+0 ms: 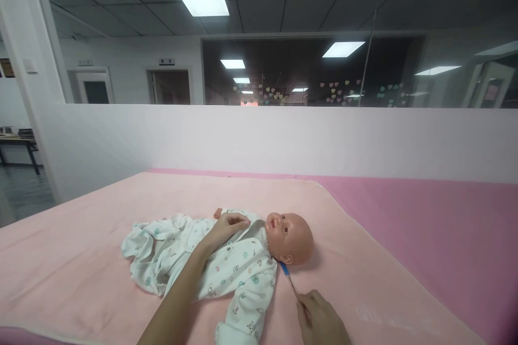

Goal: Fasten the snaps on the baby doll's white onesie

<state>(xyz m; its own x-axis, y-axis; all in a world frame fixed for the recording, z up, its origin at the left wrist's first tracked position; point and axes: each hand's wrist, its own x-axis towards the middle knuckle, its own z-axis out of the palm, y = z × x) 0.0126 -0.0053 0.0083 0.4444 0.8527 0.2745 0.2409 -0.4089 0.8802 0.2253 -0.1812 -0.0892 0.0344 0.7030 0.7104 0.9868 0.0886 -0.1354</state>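
Observation:
A baby doll [290,234] lies on its back, head to the right, dressed in a loose white baby suit [238,264] with small printed figures. Across its chest reaches my left hand [229,226], its bent fingers closed at the suit's collar edge. Lower right, my right hand [321,317] grips a thin stick with a blue end [285,269]. That blue end is beside the doll's neck, just under its ear; whether it touches the neck I cannot tell. One small doll hand [218,213] shows beyond my left hand.
A pale pink blanket [356,280] spreads under the doll, over a darker pink surface [445,226] on the right. Behind stands a low white partition [259,140] with glass above. At far left, a desk [18,141] stands beyond a white post.

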